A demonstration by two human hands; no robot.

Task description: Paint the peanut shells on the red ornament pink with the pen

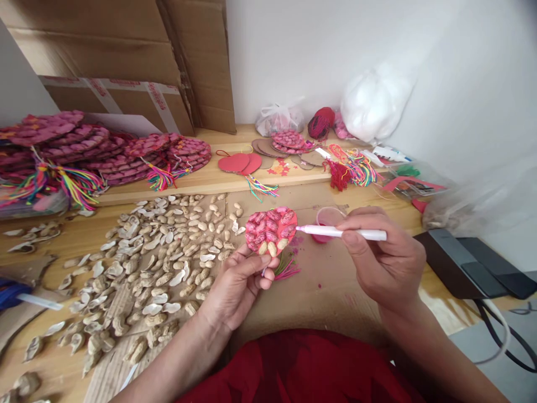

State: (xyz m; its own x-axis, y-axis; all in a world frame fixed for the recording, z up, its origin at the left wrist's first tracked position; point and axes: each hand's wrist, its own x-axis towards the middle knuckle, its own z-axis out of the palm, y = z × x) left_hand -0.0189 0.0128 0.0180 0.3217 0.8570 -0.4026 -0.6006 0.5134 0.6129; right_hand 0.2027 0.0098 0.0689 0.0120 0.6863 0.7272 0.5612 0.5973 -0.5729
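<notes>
Between the thumb and fingers of my left hand (247,271) is a round red disc (272,230) covered with peanut shells, most coloured pink, with a few plain ones along the lower edge. Green and pink tassel threads (287,267) hang below it. My right hand (380,254) pinches a white brush-like pen (342,231), its tip at the disc's right edge, on or very near a pink shell. Behind the pen stands a small clear cup (329,218) with pink liquid, partly hidden.
Peanut shells (159,268) cover the left of the table. Finished pink discs (62,140) with tassels are stacked at the back left. Red discs (240,163), a yarn ball (321,123) and a white bag (373,103) lie behind. A black device (461,266) sits right.
</notes>
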